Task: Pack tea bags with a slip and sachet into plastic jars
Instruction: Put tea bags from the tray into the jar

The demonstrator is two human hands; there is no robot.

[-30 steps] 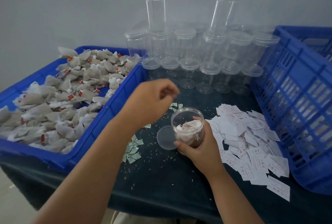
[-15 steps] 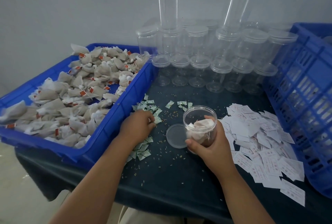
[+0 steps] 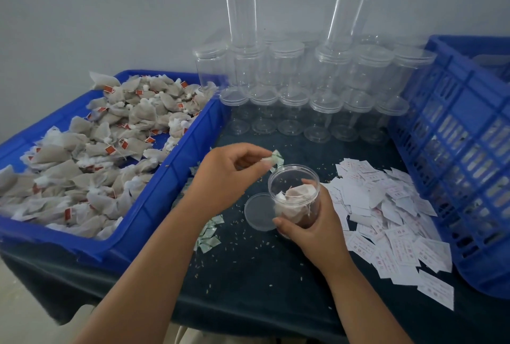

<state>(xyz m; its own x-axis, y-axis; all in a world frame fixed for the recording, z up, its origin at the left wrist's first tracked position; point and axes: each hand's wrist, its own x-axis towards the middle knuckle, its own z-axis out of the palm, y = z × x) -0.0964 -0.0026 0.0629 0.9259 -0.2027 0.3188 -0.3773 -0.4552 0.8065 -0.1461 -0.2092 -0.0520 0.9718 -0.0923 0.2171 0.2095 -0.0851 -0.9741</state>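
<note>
Two crates: a blue left crate (image 3: 154,205) fills the left of the frame, and a blue slatted right crate (image 3: 455,150) stands along the right edge.
table: covered by a dark cloth (image 3: 262,274), bare in the lower middle and dotted with pale crumbs (image 3: 242,236).
tea bags: a heap of grey-white tea bags (image 3: 110,145) with red tags fills the left crate nearly to its rim.
empty jars: clear empty jars (image 3: 287,67) with lids on stand stacked in rows at the upper middle against the wall, between the two crates; two tall ones rise on top.
slips: white printed slips (image 3: 386,219) lie in a loose pile at right centre, between the right hand (image 3: 314,230) and the right crate, trailing to the lower right.
left hand: the left hand (image 3: 223,178) is raised at centre, thumb and fingers pinching the held sachet (image 3: 276,158); its forearm crosses from the lower left.
right hand: fingers and thumb are wrapped round the lower part of the open jar (image 3: 295,192), hiding its base, so whether it rests on the cloth cannot be told.
open jar: centre of the frame, mouth up and uncovered, with packed bags (image 3: 299,194) and their strings inside.
lid: a clear round lid (image 3: 258,211) lies flat on the cloth just left of the open jar, its right edge overlapped by it.
sachets: small pale green sachets (image 3: 209,236) lie on the cloth beside the left crate's wall, partly hidden under the left forearm.
held sachet: just above and left of the open jar's rim, outside it.
</note>
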